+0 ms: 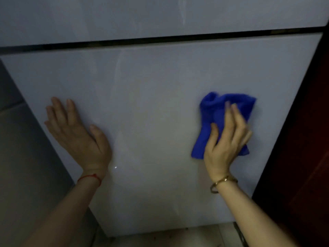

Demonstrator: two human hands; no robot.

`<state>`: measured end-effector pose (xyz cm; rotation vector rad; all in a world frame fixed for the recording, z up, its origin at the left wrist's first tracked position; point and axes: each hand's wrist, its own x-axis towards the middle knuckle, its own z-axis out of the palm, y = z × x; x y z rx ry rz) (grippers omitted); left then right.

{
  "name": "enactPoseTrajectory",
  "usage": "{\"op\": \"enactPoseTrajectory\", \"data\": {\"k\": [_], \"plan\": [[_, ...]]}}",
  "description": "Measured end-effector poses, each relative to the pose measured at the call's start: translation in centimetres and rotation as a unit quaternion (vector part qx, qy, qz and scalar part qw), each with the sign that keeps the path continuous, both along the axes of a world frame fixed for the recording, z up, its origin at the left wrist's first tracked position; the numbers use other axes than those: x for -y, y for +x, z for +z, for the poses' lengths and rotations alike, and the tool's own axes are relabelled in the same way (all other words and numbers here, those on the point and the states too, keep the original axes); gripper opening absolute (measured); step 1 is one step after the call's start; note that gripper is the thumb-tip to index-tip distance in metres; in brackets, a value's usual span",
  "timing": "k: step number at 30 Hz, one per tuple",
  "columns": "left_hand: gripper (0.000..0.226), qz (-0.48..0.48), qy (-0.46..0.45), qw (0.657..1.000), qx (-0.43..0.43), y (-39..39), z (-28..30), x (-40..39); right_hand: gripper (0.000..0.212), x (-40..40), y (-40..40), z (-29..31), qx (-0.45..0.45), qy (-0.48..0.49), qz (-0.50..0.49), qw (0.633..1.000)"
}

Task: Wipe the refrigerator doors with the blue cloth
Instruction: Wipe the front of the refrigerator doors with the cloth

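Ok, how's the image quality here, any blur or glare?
Head view: dim overall; right hand and cloth smeared by motion blur, left hand sharper; faint streaky sheen and one small bright glint on the lower door.

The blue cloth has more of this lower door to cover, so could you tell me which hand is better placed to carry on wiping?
The right hand: it presses the blue cloth against the lower door. The left hand lies flat and bare on the door.
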<state>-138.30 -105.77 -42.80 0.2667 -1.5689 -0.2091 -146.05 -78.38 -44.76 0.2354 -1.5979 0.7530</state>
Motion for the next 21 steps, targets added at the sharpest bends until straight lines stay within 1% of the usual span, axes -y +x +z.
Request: {"op": "enactPoseTrajectory", "data": {"k": [1, 2, 3, 4, 5, 6, 7, 9, 11, 12, 13, 14, 15, 16, 18, 19, 20, 21], "plan": [[0.059, 0.000, 0.000, 1.000, 0.000, 0.0, 0.0, 0.1, 0.048, 0.8, 0.6, -1.7, -0.010, 0.078, 0.000, 0.997], [0.059, 0.000, -0.001, 1.000, 0.001, 0.0, 0.0, 0.2, 0.052, 1.5, 1.3, -4.0, -0.018, 0.173, -0.003, 0.985], [0.059, -0.001, -0.002, 1.000, 0.003, 0.0, -0.1, 0.2, 0.054, 1.7, 1.8, -6.5, -0.029, 0.260, -0.011, 0.965], [0.060, -0.002, -0.004, 1.000, 0.003, 0.0, -0.1, 0.2, 0.051, 1.3, 2.1, -8.2, -0.033, 0.316, -0.020, 0.948], [0.060, -0.003, -0.004, 1.000, 0.003, 0.1, -0.1, 0.3, 0.048, 0.7, 2.1, -8.9, -0.032, 0.336, -0.029, 0.941], [0.060, -0.003, -0.003, 1.000, 0.002, 0.1, 0.0, 0.3, 0.046, 0.0, 1.9, -8.3, -0.022, 0.326, -0.032, 0.945], [0.060, -0.001, -0.003, 1.000, 0.002, 0.0, 0.0, 0.3, 0.046, -0.6, 1.6, -7.0, -0.014, 0.291, -0.027, 0.956], [0.060, 0.003, -0.002, 1.000, 0.004, 0.0, 0.1, 0.2, 0.047, -0.9, 1.1, -2.2, -0.020, 0.172, -0.007, 0.985], [0.059, 0.003, 0.001, 1.000, 0.008, 0.0, 0.2, 0.2, 0.043, 0.3, 0.5, 3.9, -0.050, 0.058, 0.014, 0.997], [0.059, 0.000, 0.003, 1.000, 0.011, 0.1, 0.2, 0.1, 0.041, 1.5, 0.3, 6.3, -0.067, 0.034, 0.014, 0.997], [0.060, -0.004, 0.006, 1.000, 0.016, 0.2, 0.3, 0.1, 0.041, 3.0, 0.5, 7.8, -0.083, 0.037, 0.011, 0.996], [0.060, -0.010, 0.009, 1.000, 0.021, 0.3, 0.3, 0.2, 0.044, 4.6, 1.0, 8.2, -0.099, 0.072, 0.008, 0.992], [0.061, -0.019, 0.011, 0.999, 0.026, 0.6, 0.3, 0.3, 0.046, 6.0, 1.6, 7.5, -0.117, 0.135, 0.004, 0.984], [0.062, -0.028, 0.012, 0.999, 0.032, 0.8, 0.3, 0.4, 0.046, 7.1, 2.1, 5.7, -0.133, 0.214, 0.003, 0.968], [0.065, -0.033, 0.007, 0.998, 0.045, 1.2, 0.1, 0.8, 0.045, 7.7, 2.7, 0.7, -0.163, 0.361, 0.018, 0.918], [0.066, -0.032, 0.001, 0.998, 0.052, 1.4, 0.1, 1.1, 0.045, 7.0, 2.6, -1.2, -0.170, 0.406, 0.020, 0.898], [0.066, -0.032, -0.004, 0.998, 0.056, 1.6, 0.1, 1.5, 0.045, 6.2, 2.4, -2.1, -0.164, 0.424, 0.018, 0.890], [0.067, -0.035, -0.002, 0.998, 0.055, 1.7, 0.1, 1.9, 0.046, 5.2, 2.2, -2.0, -0.151, 0.415, 0.011, 0.897]]}}
